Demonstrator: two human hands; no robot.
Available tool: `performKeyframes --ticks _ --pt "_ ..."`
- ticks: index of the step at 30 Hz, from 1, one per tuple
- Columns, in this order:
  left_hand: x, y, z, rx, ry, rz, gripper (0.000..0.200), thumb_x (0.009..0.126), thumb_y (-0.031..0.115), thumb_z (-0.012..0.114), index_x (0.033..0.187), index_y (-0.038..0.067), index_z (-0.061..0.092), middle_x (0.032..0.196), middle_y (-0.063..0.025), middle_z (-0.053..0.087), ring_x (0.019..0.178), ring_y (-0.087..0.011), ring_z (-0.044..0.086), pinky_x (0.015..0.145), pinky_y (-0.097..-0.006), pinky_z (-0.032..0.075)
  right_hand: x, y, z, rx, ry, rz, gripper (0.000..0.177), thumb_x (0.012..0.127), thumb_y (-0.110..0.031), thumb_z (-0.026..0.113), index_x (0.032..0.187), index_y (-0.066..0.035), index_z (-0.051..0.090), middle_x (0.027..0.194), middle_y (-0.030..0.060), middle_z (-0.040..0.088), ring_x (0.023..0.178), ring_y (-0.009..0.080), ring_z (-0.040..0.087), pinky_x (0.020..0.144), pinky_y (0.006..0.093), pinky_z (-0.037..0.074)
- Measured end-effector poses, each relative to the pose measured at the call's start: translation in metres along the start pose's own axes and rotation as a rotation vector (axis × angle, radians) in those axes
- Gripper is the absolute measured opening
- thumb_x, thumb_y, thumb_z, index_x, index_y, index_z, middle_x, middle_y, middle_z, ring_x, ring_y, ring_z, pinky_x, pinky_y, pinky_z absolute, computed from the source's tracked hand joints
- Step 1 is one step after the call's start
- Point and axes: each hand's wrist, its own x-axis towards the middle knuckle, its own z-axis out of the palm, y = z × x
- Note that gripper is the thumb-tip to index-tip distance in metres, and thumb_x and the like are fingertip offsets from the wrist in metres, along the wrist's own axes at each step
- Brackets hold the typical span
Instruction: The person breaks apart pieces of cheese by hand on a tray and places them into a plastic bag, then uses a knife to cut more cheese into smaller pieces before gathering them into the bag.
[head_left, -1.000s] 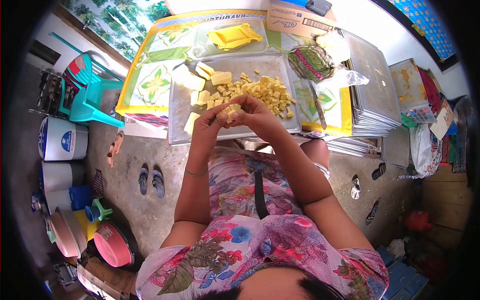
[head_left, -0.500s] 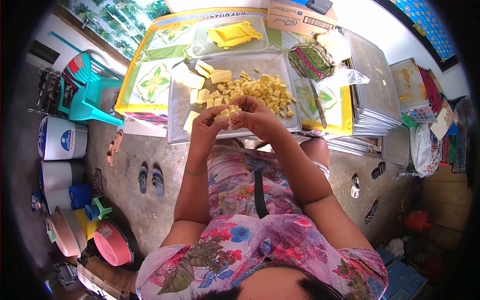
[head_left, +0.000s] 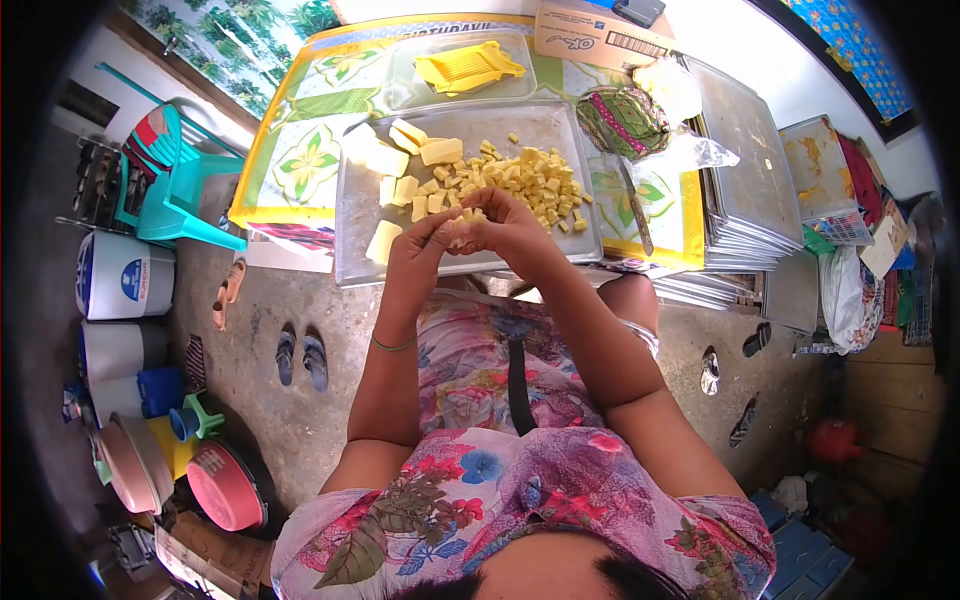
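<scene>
My left hand [head_left: 418, 252] and my right hand [head_left: 512, 232] meet over the near edge of a metal tray [head_left: 355, 215]. Together they grip a cluster of pale yellow cubes [head_left: 462, 222], still joined, between the fingertips. On the tray behind the hands lies a heap of loose yellow cubes [head_left: 535, 185]. Larger uncut yellow slabs [head_left: 400, 160] lie at the tray's left, and one slab [head_left: 384, 241] rests near my left hand.
A yellow slicer grid [head_left: 468, 68] lies in a clear tray at the back. A knife [head_left: 632, 210] and a stack of metal trays [head_left: 745, 170] are to the right. A turquoise chair [head_left: 175, 185], buckets and sandals [head_left: 302, 360] stand on the floor at left.
The hands stayed over the tray's near edge, working the joined cubes between the fingers; the fingers have closed in a little more around the cluster.
</scene>
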Motion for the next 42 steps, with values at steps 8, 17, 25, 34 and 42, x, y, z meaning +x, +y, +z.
performKeyframes --ticks 8,17,25,34,42 --pt "0.001 -0.008 -0.005 -0.026 -0.007 0.001 0.023 0.091 0.012 0.056 0.107 -0.003 0.063 0.08 -0.0026 0.061 0.07 -0.0081 0.053 0.066 -0.0215 0.045 0.0 0.003 -0.005 0.198 -0.013 0.095 0.025 0.086 -0.011 0.063 0.105 -0.002 0.051 0.096 0.0077 0.058 0.079 0.0196 0.064 0.067 0.0311 0.054" --pt "0.009 -0.012 -0.003 0.076 0.033 0.035 0.02 0.088 0.012 0.06 0.101 -0.003 0.061 0.08 -0.0035 0.061 0.069 -0.0079 0.054 0.062 -0.0214 0.045 0.005 0.011 -0.005 0.173 0.026 0.078 0.024 0.086 -0.01 0.063 0.105 -0.002 0.051 0.095 0.0074 0.058 0.077 0.0172 0.062 0.07 0.0324 0.055" --pt "0.014 -0.019 -0.007 -0.106 0.003 0.0 0.018 0.087 0.009 0.058 0.1 -0.004 0.061 0.081 -0.0035 0.061 0.07 -0.0086 0.055 0.065 -0.0214 0.045 0.004 0.006 -0.009 0.352 0.041 0.153 0.022 0.087 -0.011 0.057 0.107 -0.003 0.051 0.094 0.0094 0.059 0.075 0.0211 0.063 0.074 0.0368 0.057" --pt "0.039 -0.019 0.004 0.037 0.15 0.024 0.022 0.086 0.016 0.061 0.098 -0.003 0.063 0.077 -0.0035 0.061 0.068 -0.009 0.053 0.061 -0.0228 0.044 0.026 0.011 -0.026 0.332 0.102 0.155 0.02 0.09 -0.015 0.052 0.107 -0.004 0.052 0.102 0.0112 0.057 0.087 0.0219 0.06 0.074 0.0386 0.057" --pt "0.098 -0.048 -0.012 0.251 0.08 -0.126 0.033 0.089 0.027 0.062 0.105 -0.001 0.062 0.083 -0.0028 0.062 0.066 -0.0088 0.055 0.062 -0.0224 0.046 0.06 0.0 -0.033 -0.173 0.253 0.024 0.022 0.09 -0.018 0.054 0.106 -0.003 0.058 0.097 0.0054 0.059 0.09 0.014 0.056 0.073 0.0296 0.05"
